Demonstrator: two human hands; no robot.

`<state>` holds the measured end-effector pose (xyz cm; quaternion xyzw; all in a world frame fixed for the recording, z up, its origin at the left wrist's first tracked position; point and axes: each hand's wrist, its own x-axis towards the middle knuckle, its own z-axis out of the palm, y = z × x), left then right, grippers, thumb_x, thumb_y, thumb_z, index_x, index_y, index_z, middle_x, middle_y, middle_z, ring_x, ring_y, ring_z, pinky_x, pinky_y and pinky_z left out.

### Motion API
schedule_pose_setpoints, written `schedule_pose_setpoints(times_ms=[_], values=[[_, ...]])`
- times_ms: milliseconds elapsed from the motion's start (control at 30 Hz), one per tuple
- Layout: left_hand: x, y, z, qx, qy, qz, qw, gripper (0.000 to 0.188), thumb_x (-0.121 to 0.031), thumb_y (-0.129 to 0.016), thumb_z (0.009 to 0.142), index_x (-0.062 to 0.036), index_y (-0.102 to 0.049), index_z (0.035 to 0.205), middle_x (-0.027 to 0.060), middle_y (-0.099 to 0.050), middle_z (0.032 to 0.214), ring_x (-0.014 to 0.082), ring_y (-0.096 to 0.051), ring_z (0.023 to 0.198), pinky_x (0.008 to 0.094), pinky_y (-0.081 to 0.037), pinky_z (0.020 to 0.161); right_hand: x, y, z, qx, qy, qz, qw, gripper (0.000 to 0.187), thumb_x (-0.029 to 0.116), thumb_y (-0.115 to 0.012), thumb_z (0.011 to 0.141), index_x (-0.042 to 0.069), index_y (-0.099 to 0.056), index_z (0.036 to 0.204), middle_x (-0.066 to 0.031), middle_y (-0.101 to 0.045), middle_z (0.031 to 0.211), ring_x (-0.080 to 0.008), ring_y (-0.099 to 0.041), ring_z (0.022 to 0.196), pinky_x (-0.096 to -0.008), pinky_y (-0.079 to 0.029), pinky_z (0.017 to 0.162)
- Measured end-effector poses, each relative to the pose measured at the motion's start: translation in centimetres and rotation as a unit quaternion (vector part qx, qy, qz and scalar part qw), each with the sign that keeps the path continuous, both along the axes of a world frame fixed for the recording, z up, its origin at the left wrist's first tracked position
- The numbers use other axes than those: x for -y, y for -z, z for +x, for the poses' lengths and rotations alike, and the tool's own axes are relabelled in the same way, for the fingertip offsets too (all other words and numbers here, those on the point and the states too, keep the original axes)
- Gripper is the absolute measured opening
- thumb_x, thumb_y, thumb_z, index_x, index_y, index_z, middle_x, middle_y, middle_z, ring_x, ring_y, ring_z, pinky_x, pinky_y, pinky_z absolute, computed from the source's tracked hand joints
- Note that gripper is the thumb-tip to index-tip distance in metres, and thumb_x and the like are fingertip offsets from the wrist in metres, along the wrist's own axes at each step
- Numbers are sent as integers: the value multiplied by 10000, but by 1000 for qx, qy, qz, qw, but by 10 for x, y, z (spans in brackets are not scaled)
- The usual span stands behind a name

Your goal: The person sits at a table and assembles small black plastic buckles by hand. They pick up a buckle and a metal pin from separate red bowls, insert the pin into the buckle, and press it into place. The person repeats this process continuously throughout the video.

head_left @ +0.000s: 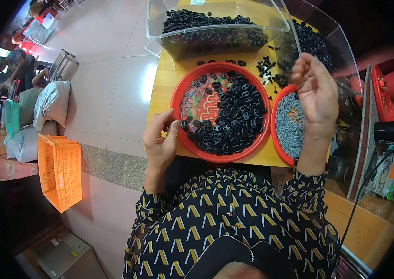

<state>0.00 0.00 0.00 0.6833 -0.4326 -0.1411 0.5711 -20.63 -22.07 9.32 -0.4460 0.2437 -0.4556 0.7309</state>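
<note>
My left hand (pixel 160 139) is at the left rim of a round red tray (pixel 174 97), its fingers curled and the thumb close to the forefinger. Whatever it may pinch is too small to make out. Black oval pieces with holes (pixel 234 118) heap over the tray's right and lower parts, and small grey screws (pixel 188 101) lie at its left. Raised over a smaller red tray (pixel 278 144) is my right hand (pixel 317 90), with bent fingers and the thumb near their tips; its contents cannot be seen. Grey screw-like pieces (pixel 290 130) fill that smaller tray, partly behind my wrist.
On the yellow table (pixel 158 95) stand a clear bin (pixel 218 39) of black parts and another clear bin (pixel 315 44) at the right. Loose black pieces (pixel 265 67) lie between. An orange crate (pixel 60 172) and stuffed sacks (pixel 52 104) stand left; people (pixel 18 65) sit far left.
</note>
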Motion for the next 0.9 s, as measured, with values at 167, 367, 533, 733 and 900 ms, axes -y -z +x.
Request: schedule_pose_setpoints(times_ms=[167, 367, 533, 733, 900], values=[[5, -4, -2, 161, 12, 32, 986, 208, 61, -593, 713, 3, -592, 913, 121, -557, 826, 200, -561, 718, 240, -441, 643, -63, 33, 31, -312, -125, -142, 931, 128, 106, -574, 786, -10, -574, 841, -41, -556, 702, -95, -548, 646, -257, -461, 576], [29, -21, 8, 380, 152, 113, 905, 182, 6, -562, 620, -37, -600, 793, 89, -555, 797, 259, -514, 767, 355, -419, 692, -74, 59, 54, -404, -109, -462, 782, 112, 52, -590, 733, -21, -570, 816, -141, -565, 763, -272, -563, 687, -327, -439, 606], [47, -8, 12, 424, 206, 157, 868, 125, -41, -589, 615, -46, -599, 740, 80, -532, 744, 255, -506, 748, 348, -405, 677, -62, 64, 57, -428, -52, -502, 750, 90, 63, -579, 724, -5, -570, 783, -154, -556, 764, -309, -546, 740, -375, -434, 656], [53, -9, 6, 427, 221, 178, 858, 42, -52, -545, 638, -34, -559, 673, 96, -531, 731, 246, -517, 769, 344, -401, 669, -50, 71, 71, -464, -48, -531, 707, 67, 59, -541, 712, 9, -569, 746, -175, -544, 745, -330, -530, 765, -405, -431, 700], [52, -6, 6, 401, 216, 179, 872, 104, -11, -574, 611, -16, -542, 710, 119, -527, 755, 279, -518, 775, 362, -411, 680, -56, 75, 94, -487, -44, -546, 680, 86, 53, -540, 681, 18, -578, 750, -173, -543, 785, -321, -524, 790, -394, -439, 709]])
